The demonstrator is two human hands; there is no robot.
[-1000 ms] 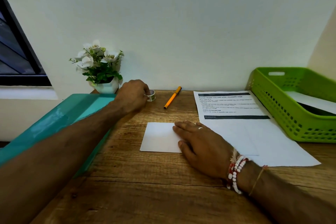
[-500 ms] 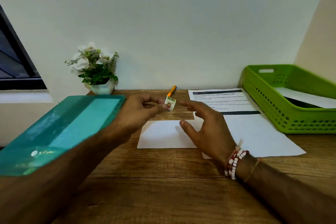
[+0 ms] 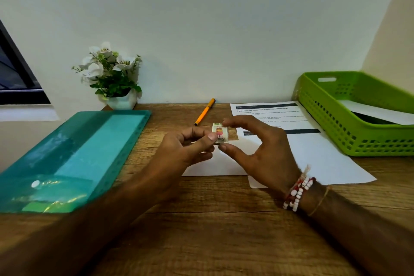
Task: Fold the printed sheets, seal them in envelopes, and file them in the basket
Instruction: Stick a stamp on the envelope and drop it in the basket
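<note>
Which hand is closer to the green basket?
Right. The right hand is left of the green basket, over the printed sheets; the left hand is farther left, holding the small roll.

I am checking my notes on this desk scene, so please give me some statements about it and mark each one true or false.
1. The left hand pinches a small tape roll. True.
2. The orange pen lies in the green basket. False: it lies on the table, left of the printed sheet.
3. The green basket is empty. False: a white paper lies in it.
4. A white envelope lies flat on the table, below the tape roll. True.
5. A flower pot stands behind the teal folder. True.
</note>
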